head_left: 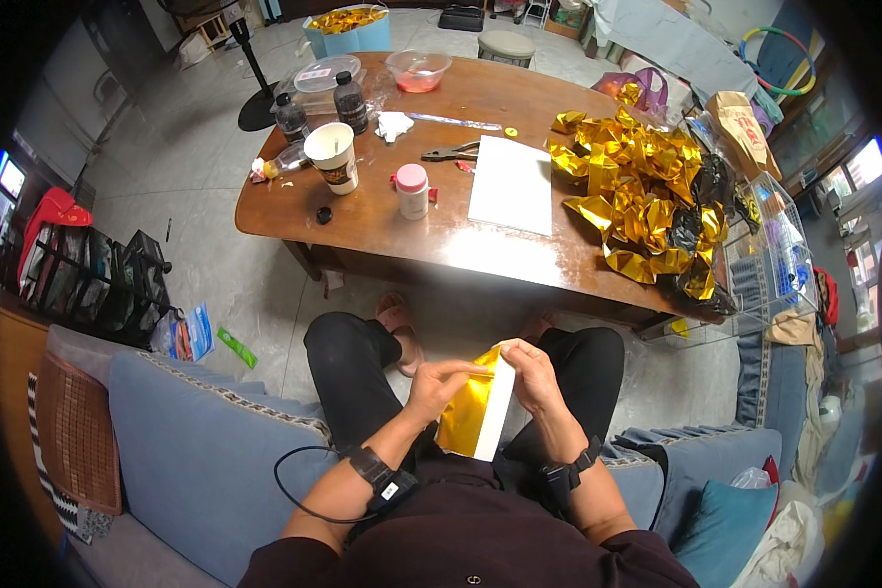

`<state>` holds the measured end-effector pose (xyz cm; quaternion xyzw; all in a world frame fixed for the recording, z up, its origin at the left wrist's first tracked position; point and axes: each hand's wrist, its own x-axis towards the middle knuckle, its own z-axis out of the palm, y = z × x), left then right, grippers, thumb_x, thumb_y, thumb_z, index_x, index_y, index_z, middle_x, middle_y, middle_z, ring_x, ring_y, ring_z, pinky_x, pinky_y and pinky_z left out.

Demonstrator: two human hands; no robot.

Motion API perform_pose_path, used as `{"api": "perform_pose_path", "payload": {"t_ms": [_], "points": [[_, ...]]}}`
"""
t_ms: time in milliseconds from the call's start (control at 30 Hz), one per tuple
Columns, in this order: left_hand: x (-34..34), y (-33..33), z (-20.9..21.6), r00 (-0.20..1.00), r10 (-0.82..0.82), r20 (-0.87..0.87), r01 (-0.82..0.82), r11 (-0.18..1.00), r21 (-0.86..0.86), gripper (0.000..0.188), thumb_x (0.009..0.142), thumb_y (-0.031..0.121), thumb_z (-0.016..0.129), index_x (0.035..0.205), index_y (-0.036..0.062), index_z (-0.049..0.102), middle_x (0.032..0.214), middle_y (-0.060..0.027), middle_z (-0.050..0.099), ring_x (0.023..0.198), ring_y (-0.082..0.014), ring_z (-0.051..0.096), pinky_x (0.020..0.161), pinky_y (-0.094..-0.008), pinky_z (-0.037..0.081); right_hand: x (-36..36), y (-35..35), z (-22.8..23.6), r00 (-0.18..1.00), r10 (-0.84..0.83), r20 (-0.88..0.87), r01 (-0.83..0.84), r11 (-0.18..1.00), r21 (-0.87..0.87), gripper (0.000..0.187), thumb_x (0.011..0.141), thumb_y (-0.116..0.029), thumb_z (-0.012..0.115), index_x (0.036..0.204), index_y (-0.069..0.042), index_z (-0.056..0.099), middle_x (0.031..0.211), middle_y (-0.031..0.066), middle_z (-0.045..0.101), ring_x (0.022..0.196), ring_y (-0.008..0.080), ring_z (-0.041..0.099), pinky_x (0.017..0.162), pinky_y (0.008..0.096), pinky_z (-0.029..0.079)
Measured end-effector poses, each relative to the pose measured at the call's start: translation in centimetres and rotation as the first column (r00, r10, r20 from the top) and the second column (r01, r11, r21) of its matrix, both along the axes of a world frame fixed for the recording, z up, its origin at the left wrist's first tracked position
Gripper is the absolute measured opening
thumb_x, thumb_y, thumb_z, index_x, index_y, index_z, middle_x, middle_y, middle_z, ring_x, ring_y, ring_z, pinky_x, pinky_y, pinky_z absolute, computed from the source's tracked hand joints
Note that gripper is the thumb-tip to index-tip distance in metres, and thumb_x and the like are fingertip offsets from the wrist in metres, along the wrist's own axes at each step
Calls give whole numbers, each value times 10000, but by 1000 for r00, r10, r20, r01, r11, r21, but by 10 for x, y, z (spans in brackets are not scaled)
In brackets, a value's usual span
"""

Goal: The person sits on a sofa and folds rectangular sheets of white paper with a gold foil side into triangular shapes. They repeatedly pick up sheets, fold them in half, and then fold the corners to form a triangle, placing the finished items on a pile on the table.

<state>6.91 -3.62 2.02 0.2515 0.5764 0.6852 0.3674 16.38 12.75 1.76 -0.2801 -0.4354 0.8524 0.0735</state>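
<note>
Over my lap I hold a sheet of gold foil paper, its shiny gold face showing and a white strip along its right side. My right hand pinches the top of the white strip between thumb and fingers. On the sheet's upper left, my left hand grips the edge, its fingers reaching across the gold face toward the strip. On the table's right side lies a heap of crumpled gold foil pieces, with black plastic among them. A white stack of paper lies left of the heap.
The wooden table holds a paper cup, a pink-lidded bottle, pliers, dark bottles and a clear bowl. A wire rack stands at its right end. Blue sofa cushions flank me.
</note>
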Motion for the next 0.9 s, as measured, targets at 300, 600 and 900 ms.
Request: {"api": "perform_pose_path", "payload": {"t_ms": [300,600,900], "points": [[0,-3,10,967,-19,-253,14,1000,-23,229,795,8,517,930,0,702,914,-110,695,833,-161,651,777,-259,491,0,3,19,978,126,169,-153,976,157,158,866,-133,627,918,16,630,858,60,644,758,125,613,697,249,487],[-2,-16,3,974,169,-151,-147,979,143,355,799,1,558,1143,39,636,1036,-117,664,959,-194,636,844,-291,496,2,16,42,988,-86,129,11,872,490,100,822,-108,670,845,-12,664,771,6,626,687,69,550,640,199,431],[-13,20,24,982,-47,-183,26,993,-112,351,859,136,637,1197,47,606,982,-112,697,898,-109,642,798,-247,492,-4,-1,46,1000,16,-10,-4,702,713,93,814,-109,669,829,-18,680,742,-7,614,673,42,518,602,193,394]]}}
